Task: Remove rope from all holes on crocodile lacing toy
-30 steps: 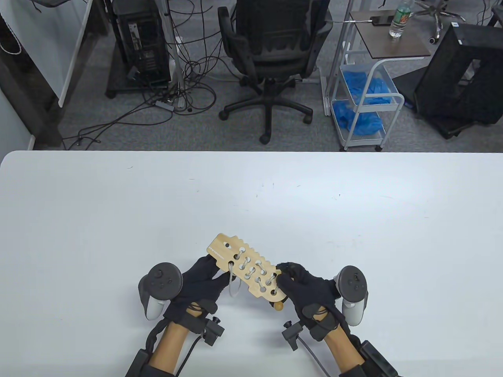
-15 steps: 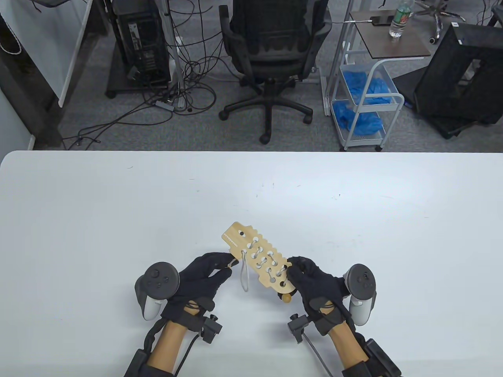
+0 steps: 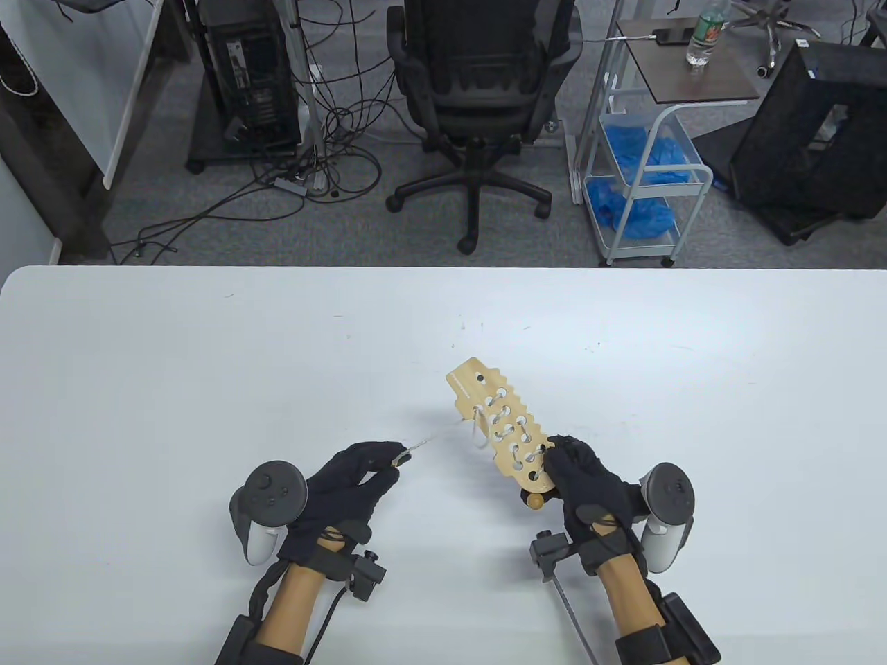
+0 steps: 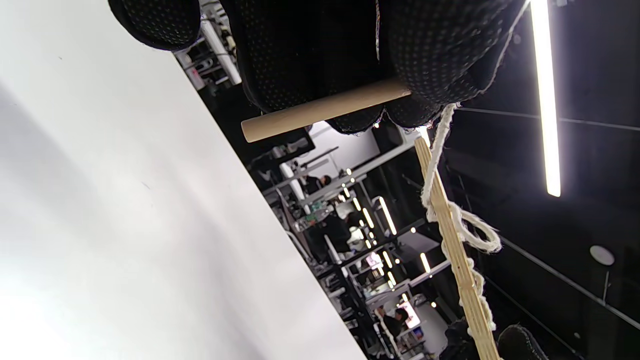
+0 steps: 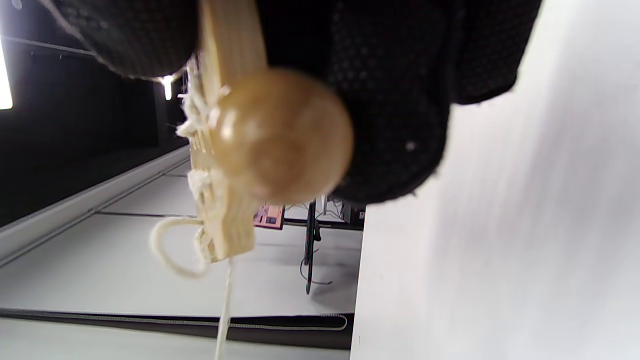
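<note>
The wooden crocodile lacing toy [image 3: 495,419] is held above the white table [image 3: 208,360], snout pointing away. My right hand [image 3: 582,485] grips its near end, by a round wooden bead [image 3: 534,500] that fills the right wrist view [image 5: 280,135]. White rope [image 3: 504,429] is laced through several holes and runs taut from a hole near the head to my left hand [image 3: 360,478]. My left hand pinches the rope's wooden needle [image 4: 325,107] to the left of the toy. A small rope loop [image 5: 175,250] hangs under the board.
An office chair [image 3: 478,90] and a wire cart [image 3: 644,173] with blue cloths stand beyond the table's far edge. Cables lie on the floor at the back left.
My right hand has carried the toy up and to the right. My left hand stayed put with the needle, so the hanging rope loop has drawn nearly taut through the hole.
</note>
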`<action>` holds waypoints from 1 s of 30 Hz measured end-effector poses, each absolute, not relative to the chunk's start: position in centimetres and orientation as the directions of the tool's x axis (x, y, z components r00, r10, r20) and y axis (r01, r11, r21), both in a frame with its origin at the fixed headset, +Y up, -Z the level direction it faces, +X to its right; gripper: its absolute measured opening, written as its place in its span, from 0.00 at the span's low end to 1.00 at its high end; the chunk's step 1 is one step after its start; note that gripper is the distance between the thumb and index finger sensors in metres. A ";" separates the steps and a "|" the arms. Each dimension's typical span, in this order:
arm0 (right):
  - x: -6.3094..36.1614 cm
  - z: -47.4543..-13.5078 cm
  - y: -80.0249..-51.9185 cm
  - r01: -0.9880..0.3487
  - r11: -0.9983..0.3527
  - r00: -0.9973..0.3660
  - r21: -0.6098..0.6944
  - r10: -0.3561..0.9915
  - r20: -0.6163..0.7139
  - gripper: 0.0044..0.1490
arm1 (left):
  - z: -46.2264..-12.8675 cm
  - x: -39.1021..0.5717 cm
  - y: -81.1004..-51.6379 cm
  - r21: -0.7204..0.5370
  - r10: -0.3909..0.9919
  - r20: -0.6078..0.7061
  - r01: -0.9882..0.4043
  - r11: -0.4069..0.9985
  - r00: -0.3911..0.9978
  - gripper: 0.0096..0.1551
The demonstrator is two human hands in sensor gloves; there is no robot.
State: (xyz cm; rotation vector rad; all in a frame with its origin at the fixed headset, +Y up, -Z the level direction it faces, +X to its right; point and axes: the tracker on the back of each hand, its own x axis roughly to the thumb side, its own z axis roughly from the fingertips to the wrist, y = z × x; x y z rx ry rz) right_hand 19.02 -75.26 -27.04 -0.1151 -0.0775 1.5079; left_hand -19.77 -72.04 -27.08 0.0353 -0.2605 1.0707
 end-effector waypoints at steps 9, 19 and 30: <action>21.6 -27.1 -76.6 -0.941 0.209 0.232 -0.264 0.971 -0.060 0.29 | -27.2 -20.8 -72.2 -0.057 0.875 0.193 -0.885 0.461 0.444 0.25; 22.8 -26.9 -77.4 -0.892 0.288 0.327 -0.349 0.943 -0.057 0.29 | -27.2 -22.5 -72.4 0.047 0.908 0.150 -0.920 0.388 0.391 0.32; 18.6 -27.0 -76.4 -0.947 0.302 0.306 -0.112 0.952 -0.027 0.32 | -26.7 -21.4 -72.2 0.086 0.908 0.137 -0.918 0.387 0.396 0.26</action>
